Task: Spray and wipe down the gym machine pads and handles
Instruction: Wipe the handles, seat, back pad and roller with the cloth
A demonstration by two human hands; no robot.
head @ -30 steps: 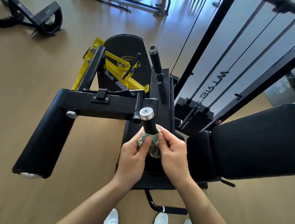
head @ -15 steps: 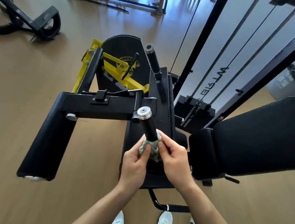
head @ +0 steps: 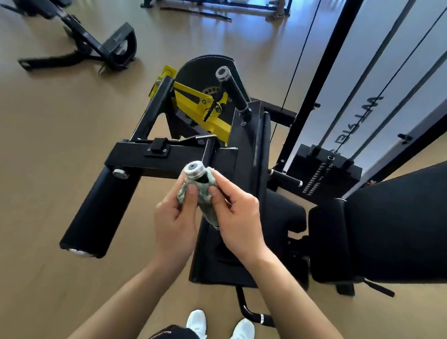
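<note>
The grip of the left hand (head: 176, 220) and of the right hand (head: 238, 222) is tight on the green cloth (head: 203, 196), wrapped round the handle (head: 194, 170) near its tip. Pushed toward 12 o'clock, the cloth might pop off.

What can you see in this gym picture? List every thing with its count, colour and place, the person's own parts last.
cloth: one, pale green, wrapped round the near handle.
near handle: one, black with silver end cap, centre.
far handle: one, black with silver end cap, above centre.
roller pad: one, black, left of centre.
back pad: one, black, right edge.
yellow frame: one, yellow, upper centre.
weight stack: one, black, right of centre.
shoes: two, white, bottom centre.
left hand: one, pinching the cloth from the left.
right hand: one, pinching the cloth from the right.
</note>
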